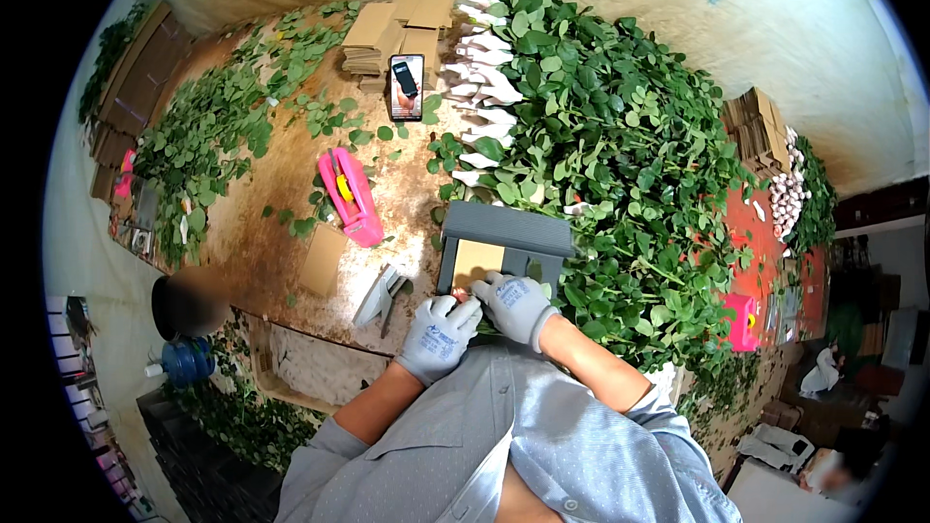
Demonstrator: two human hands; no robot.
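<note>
Both hands, in pale grey gloves, meet at the near edge of a brown cardboard piece [479, 259]. The left hand [439, 341] has its fingers bent toward a small reddish item [460, 295], partly hidden; the right hand [518, 310] rests with curled fingers at the cardboard's lower right. Whether either is closed firmly on anything — I can't tell, since the fingertips are covered.

The cardboard piece lies on a dark grey ridged stand [513, 229], at 12 o'clock from the hands on the brown tabletop [276, 250]. Just beside the left hand, at 9 to 10 o'clock, sits a grey stapler [380, 296], with a loose cardboard sheet [323, 260] past it at 10. A pink tape dispenser [351, 199] with a yellow roll lies between 10 and 11.

Farther out, a phone [407, 87] stands at about 11:30 against cardboard stacks [372, 37]. White-wrapped bundle ends [491, 85] line up at 12, joined to a dense heap of leafy green stems [620, 155] — this spreads across 1 to 2 o'clock. Scattered leaves [213, 121] cover the tabletop toward 10.
</note>
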